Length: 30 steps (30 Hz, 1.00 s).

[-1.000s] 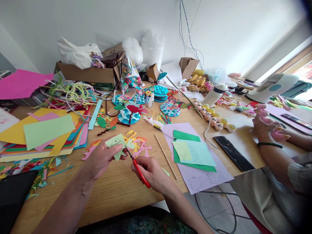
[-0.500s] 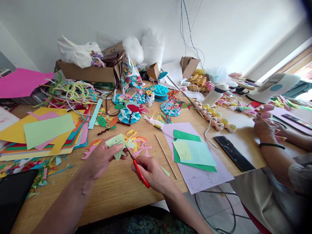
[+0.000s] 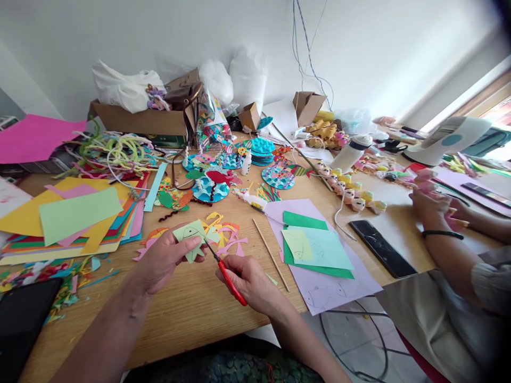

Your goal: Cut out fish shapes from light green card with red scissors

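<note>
Paper piece (image 3: 193, 231), pale green, fish-outlined

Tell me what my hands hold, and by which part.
Left hand: green fish-drawn paper, thumb across its middle. Right hand: scissors, by their red handles.

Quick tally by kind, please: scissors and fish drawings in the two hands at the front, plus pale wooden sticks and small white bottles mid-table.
Scissors, in the right hand: 1
Fish drawing, in the left hand: 1
Wooden stick: 1
Small white bottles, one standing, one lying: 2
Total: 5
</note>
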Available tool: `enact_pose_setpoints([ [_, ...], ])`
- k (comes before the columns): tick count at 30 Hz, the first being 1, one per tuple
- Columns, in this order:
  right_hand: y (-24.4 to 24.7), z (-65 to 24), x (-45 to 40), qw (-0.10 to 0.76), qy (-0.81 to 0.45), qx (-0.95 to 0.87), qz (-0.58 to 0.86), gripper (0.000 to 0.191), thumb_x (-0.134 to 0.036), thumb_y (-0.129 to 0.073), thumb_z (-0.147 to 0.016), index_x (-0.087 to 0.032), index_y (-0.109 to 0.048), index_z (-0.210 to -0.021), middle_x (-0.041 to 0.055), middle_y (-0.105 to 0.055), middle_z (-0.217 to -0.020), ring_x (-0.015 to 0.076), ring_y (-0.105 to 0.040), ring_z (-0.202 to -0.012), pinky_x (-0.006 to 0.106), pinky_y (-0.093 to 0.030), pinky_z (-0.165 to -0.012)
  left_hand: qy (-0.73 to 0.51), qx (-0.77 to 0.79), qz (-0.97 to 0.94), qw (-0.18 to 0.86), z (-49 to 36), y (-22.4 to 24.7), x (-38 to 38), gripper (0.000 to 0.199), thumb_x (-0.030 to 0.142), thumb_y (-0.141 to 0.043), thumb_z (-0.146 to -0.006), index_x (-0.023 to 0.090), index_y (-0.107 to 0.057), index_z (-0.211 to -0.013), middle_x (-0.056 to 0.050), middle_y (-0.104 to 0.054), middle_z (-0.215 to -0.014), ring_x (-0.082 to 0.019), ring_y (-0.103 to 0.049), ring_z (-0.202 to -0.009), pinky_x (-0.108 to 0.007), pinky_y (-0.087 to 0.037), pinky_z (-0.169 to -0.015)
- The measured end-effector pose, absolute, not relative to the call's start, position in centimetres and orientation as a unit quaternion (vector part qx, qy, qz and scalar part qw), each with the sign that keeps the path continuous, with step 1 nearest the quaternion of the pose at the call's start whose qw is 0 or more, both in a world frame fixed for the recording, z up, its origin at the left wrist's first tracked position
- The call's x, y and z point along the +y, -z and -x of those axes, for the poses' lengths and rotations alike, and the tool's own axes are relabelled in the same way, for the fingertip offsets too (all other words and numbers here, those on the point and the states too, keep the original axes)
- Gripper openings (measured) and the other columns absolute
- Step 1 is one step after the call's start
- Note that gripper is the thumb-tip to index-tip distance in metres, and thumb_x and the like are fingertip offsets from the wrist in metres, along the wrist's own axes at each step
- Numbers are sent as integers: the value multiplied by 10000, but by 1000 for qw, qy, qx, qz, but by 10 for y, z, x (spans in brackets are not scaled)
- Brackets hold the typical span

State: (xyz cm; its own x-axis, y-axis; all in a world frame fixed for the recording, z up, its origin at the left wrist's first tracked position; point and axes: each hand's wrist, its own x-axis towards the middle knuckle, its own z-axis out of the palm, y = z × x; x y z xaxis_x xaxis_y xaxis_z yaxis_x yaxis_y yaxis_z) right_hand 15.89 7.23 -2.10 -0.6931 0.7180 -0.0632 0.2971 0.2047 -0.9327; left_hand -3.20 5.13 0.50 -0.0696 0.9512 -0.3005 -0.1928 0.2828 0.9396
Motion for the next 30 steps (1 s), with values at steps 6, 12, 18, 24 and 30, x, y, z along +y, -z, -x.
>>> enact_pose_setpoints([
  [6, 22, -161, 73, 183, -517, -767, 334, 369, -382, -439, -920, -176, -408, -615, -52, -374, -570, 78, -322, -534, 214, -236, -487, -502, 551, -346, 570, 37, -11, 53, 276, 338, -785, -611, 191, -672, -816, 38, -634, -639, -96, -523, -560, -198, -454, -532],
  [12, 20, -163, 77, 175, -504, -783, 322, 355, -382, -449, -916, -171, -442, -631, -49, -396, -569, 79, -339, -529, 214, -247, -486, -448, 565, -442, 534, 46, -17, 57, 176, 320, -750, -651, 182, -645, -677, 29, -582, -620, -113, -516, -569, -201, -424, -518],
  [18, 23, -167, 82, 173, -523, -779, 299, 342, -394, -450, -915, -166, -486, -662, -44, -421, -575, 81, -361, -528, 211, -272, -496, -410, 558, -461, 555, 49, -16, 58, 197, 321, -740, -659, 195, -616, -743, 36, -581, -614, -126, -533, -575, -221, -425, -540],
  [24, 31, -162, 81, 177, -651, -680, 285, 322, -419, -468, -894, -179, -450, -679, -51, -432, -551, 75, -398, -491, 193, -301, -465, -439, 558, -423, 563, 39, -14, 56, 236, 344, -724, -654, 201, -546, -712, 51, -569, -599, -118, -516, -563, -213, -397, -533],
  [30, 36, -154, 78, 208, -738, -582, 271, 361, -516, -548, -814, -171, -489, -726, -62, -455, -505, 67, -392, -439, 188, -293, -435, -454, 554, -387, 580, 29, -14, 55, 236, 336, -716, -635, 198, -529, -677, 67, -532, -552, -91, -445, -497, -186, -319, -469],
])
